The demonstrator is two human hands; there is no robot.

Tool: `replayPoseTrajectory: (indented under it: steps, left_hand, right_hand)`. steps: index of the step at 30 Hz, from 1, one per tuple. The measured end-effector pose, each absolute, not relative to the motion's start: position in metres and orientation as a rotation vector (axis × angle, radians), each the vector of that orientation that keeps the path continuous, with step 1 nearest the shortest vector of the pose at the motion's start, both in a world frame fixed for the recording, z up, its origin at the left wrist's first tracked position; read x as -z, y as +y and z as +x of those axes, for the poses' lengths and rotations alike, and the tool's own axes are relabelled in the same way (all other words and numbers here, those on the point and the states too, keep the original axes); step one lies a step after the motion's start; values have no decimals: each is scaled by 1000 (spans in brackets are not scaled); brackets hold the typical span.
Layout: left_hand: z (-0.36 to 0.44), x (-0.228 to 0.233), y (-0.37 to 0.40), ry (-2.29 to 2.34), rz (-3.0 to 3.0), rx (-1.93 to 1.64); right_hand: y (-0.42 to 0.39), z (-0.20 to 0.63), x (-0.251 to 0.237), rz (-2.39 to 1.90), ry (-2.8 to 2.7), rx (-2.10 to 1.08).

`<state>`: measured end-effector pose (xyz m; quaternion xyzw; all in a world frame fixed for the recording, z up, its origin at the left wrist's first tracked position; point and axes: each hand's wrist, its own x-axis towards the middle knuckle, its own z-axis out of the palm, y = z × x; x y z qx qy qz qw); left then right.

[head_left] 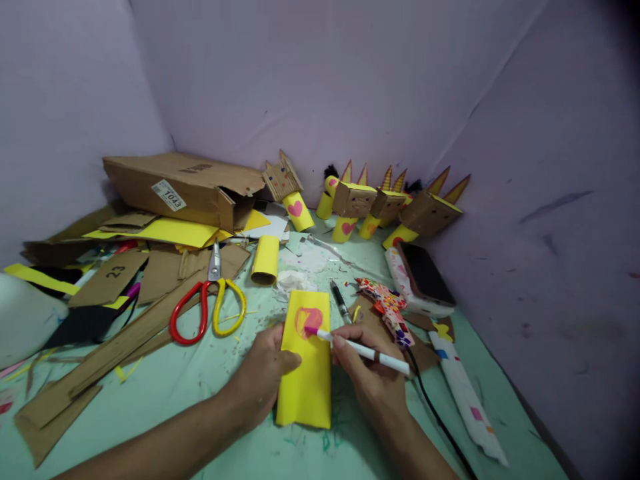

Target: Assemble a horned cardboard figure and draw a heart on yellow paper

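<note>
A yellow paper strip (306, 380) lies flat on the green table, with a pink shape (307, 320) drawn near its far end. My left hand (263, 377) presses on the strip's left edge. My right hand (367, 373) grips a white marker (365, 350) whose pink tip touches the drawn shape.
Red-and-yellow scissors (207, 307) lie to the left on cardboard scraps (125, 333). A yellow tube (265, 259), a black pen (341, 303), a patterned paper piece (387, 307) and a phone (425, 273) lie beyond. Cardboard figures (355, 200) line the back wall beside a torn box (185, 187).
</note>
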<state>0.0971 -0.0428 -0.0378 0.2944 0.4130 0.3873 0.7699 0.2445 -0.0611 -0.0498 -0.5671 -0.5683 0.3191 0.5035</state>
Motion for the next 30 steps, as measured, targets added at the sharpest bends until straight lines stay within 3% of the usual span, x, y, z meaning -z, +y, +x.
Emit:
replayPoseTrajectory:
  steps: [30]
  left_hand:
    - [98,40,-43,876,665,-828]
  right_hand:
    - [-62,239,49,-1349,-1296,-784]
